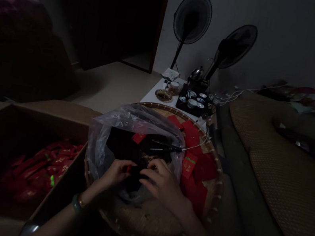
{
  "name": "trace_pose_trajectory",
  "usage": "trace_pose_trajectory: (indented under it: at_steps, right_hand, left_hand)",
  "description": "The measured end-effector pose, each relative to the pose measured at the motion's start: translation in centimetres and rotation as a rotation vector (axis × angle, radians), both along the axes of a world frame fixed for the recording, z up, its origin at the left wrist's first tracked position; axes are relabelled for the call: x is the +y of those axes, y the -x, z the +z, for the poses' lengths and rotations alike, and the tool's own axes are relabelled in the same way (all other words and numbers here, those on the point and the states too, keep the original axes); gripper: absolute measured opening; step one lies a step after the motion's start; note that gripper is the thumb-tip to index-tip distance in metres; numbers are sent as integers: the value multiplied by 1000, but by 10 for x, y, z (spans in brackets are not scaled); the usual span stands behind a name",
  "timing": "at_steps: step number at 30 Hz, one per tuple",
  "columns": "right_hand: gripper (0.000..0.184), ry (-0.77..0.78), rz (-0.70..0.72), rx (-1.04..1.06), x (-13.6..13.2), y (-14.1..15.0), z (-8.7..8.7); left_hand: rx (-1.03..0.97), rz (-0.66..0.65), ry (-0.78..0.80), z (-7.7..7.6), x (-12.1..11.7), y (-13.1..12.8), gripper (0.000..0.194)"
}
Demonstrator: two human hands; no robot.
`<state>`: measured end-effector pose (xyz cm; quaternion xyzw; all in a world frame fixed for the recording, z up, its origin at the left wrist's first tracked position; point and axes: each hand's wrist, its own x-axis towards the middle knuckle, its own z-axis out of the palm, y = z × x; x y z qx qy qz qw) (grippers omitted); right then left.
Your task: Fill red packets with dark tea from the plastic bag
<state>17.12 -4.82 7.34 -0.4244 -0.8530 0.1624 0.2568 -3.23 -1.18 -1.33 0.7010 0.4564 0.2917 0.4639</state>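
My left hand point(118, 172) is closed in a pinch on a small red packet point(129, 168), of which only a bit shows. Close by on the right, my right hand point(161, 181) has its fingers curved and apart, with nothing visible in them. Both are over an opened clear plastic bag point(96, 148) holding dark loose stuff point(121, 146), too dim to name. In the bag lie another red packet point(139, 137) and a dark tong-like tool point(166, 149) with a white cord. The bag rests in a round woven bamboo tray point(154, 224).
Flat red packets point(189, 165) cover the tray's right side. At left stands a cardboard box point(56, 106) with many red packets point(46, 166). Behind are a tea set point(192, 103) on a low white table point(150, 97), two fans point(192, 18) and a bench with a woven mat point(278, 154).
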Motion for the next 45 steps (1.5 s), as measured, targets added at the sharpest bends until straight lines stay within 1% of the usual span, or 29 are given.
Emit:
trace_pose_trajectory:
  at_steps: [2, 4, 6, 8, 10, 14, 17, 20, 21, 22, 24, 29, 32, 34, 36, 38, 40, 41, 43, 45]
  right_hand:
    - [15, -21, 10, -25, -2, 1, 0]
    - [17, -35, 24, -56, -3, 2, -2]
    - [17, -40, 43, -82, -3, 3, -7]
    - [13, -20, 49, -91, -2, 4, -14]
    - [12, 26, 21, -83, 2, 5, -22]
    - [12, 134, -64, -11, 15, 4, -34]
    - [15, 213, -82, 57, 22, 3, -37]
    - [7, 270, -143, 151, 24, 4, -38]
    - [7, 279, -155, 190, 25, 4, -38]
    - [12, 288, -150, 224, 25, 5, -39]
    - [19, 321, -90, 264, 25, 5, -41]
    - [19, 455, 65, 235, 28, 1, -51]
    - [20, 528, 100, 190, 28, 0, -54]
    - [20, 537, 110, 190, 28, 0, -55]
    - [17, 518, 78, 265, 29, 0, -56]
    - [15, 524, -30, 428, 30, 0, -58]
    - [23, 584, -149, 585, 32, 0, -59]
    - [28, 625, -186, 636, 34, 0, -60]
    - [37, 689, -207, 678, 37, -1, -61]
    - [41, 698, -220, 700, 40, 0, -62]
  left_hand:
    - [10, 13, -12, 4, -1, 0, 28]
    - [20, 16, -27, 6, -3, -1, 30]
    - [27, 8, -33, 5, -3, 0, 31]
    - [17, -8, -13, 1, -4, -1, 29]
    - [-15, -24, 37, -1, -5, -2, 26]
    - [-153, -28, 188, 4, -7, -7, 34]
    - [-219, -11, 274, 11, -6, -11, 37]
    - [-257, 24, 320, 13, -6, -15, 40]
    - [-269, 38, 338, 13, -6, -16, 40]
    - [-279, 54, 355, 13, -7, -17, 41]
    - [-303, 79, 376, 12, -7, -19, 41]
    - [-339, 69, 366, 11, -7, -19, 38]
    - [-329, 62, 358, 12, -8, -19, 37]
    - [-329, 64, 362, 12, -9, -19, 36]
    - [-345, 75, 370, 13, -10, -20, 35]
    - [-371, 91, 394, 14, -10, -20, 35]
    - [-397, 99, 445, 16, -8, -20, 37]
    - [-405, 101, 472, 17, -7, -20, 38]
    - [-409, 123, 501, 20, -4, -21, 39]
    - [-401, 184, 488, 21, 0, -22, 38]
